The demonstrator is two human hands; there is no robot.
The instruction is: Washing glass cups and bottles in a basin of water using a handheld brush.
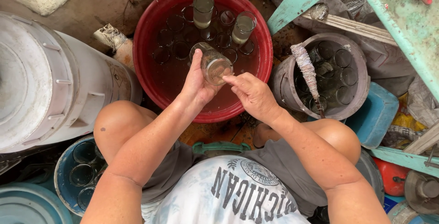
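Submerged glasses (176, 36) crowd the red basin (151, 13); near water (224, 102) lies open.

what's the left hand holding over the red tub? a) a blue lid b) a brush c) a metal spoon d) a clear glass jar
d: the left hand grips a clear glass jar tilted on its side above the red tub of brownish water, while the right hand has its fingertips at the jar's mouth.
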